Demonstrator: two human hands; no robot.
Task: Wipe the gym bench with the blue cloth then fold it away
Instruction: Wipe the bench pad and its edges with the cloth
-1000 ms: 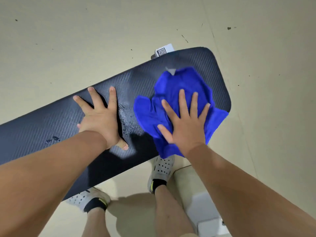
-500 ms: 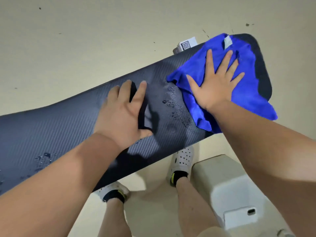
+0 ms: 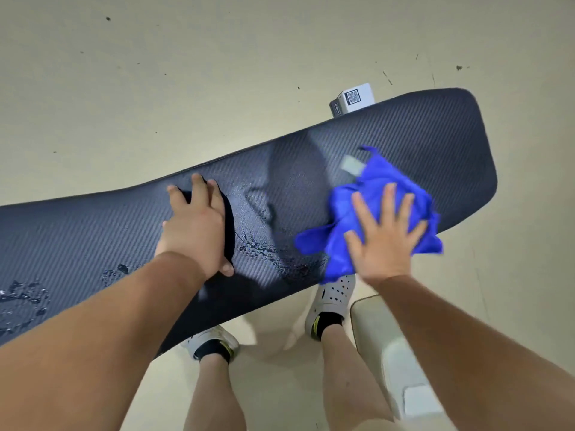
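**Bare arms, white shoes, black socks**

Both arms are bare, with no sleeves to see. The left hand (image 3: 199,231) and the right hand (image 3: 384,241) wear no gloves, rings or watch. The legs are bare too. The left shoe (image 3: 211,339) and the right shoe (image 3: 334,295) are white, and the right one has small round holes on top. The socks (image 3: 325,321) are black with a little yellow.

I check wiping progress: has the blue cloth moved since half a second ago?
Yes. The blue cloth moved back from the bench end toward the wet patch near the middle.
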